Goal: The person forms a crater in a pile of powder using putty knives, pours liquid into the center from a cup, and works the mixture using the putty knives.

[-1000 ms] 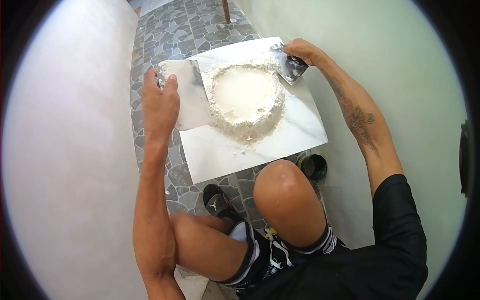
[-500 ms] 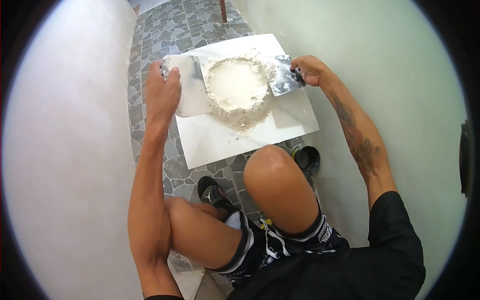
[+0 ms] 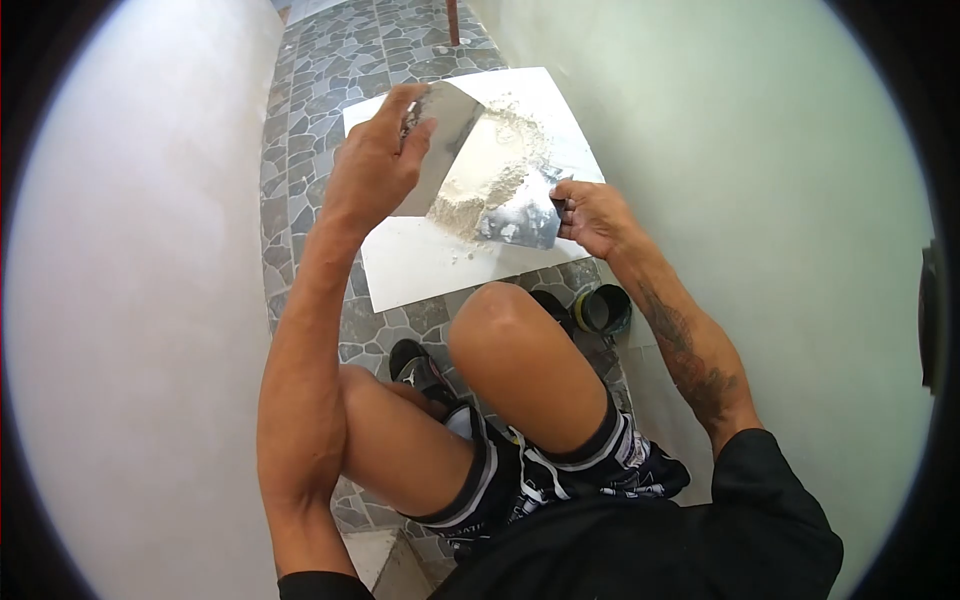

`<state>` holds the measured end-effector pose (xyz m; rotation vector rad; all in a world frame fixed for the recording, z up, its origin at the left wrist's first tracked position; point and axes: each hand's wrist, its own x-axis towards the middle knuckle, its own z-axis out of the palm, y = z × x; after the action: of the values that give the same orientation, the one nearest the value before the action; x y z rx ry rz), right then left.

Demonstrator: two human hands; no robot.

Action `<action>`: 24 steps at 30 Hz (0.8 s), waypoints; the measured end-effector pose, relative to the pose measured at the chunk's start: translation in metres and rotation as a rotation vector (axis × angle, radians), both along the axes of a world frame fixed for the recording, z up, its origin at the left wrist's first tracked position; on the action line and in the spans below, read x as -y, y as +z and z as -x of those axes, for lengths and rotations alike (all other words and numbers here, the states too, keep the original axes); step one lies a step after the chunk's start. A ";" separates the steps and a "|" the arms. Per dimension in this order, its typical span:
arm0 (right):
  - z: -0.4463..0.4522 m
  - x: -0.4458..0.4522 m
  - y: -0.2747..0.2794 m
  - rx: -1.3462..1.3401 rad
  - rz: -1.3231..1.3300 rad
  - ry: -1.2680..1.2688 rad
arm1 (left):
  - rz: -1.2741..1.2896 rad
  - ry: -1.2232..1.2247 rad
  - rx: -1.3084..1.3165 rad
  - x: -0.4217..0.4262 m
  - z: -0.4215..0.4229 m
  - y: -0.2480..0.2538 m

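Observation:
My left hand (image 3: pixel 385 160) is closed on the back edge of a wide metal plastering blade (image 3: pixel 446 135), tilted over the left side of a powder mound. My right hand (image 3: pixel 595 215) grips a smaller metal scraper (image 3: pixel 528 215), its blade against the mound's near right side and smeared with white powder. Between the two blades lies the ring of off-white powder (image 3: pixel 460 212) with a pale wet pool (image 3: pixel 490 150) in its middle. The larger blade hides the mound's left part. All of it rests on a white board (image 3: pixel 400 270).
The board lies on a stone-patterned tile floor (image 3: pixel 335 110). A dark open can (image 3: pixel 602 310) stands by its near right corner, close to my knee (image 3: pixel 500 310). Walls rise close on the left (image 3: pixel 150 300) and right (image 3: pixel 780 200). A thin brown leg (image 3: pixel 453 22) stands beyond the board.
The left blade has swung up and right over the mound. My right hand has brought the scraper down and left to the near side. The board has shifted slightly toward the left.

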<state>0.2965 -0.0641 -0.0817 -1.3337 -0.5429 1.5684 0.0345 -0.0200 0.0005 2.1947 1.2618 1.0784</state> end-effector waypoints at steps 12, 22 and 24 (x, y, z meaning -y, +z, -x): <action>0.037 0.013 0.016 -0.165 -0.112 0.000 | -0.064 -0.195 -0.307 0.012 -0.026 0.010; 0.042 0.010 0.022 -0.154 -0.157 0.034 | 0.002 -0.304 -0.527 0.004 -0.053 -0.008; 0.043 0.014 0.031 -0.141 -0.181 0.040 | -0.006 -0.296 -0.577 0.001 -0.057 -0.011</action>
<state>0.2539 -0.0777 -0.0510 -1.0742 -0.6118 1.5922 0.0912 -0.0211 -0.0110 2.6949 1.0775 0.3404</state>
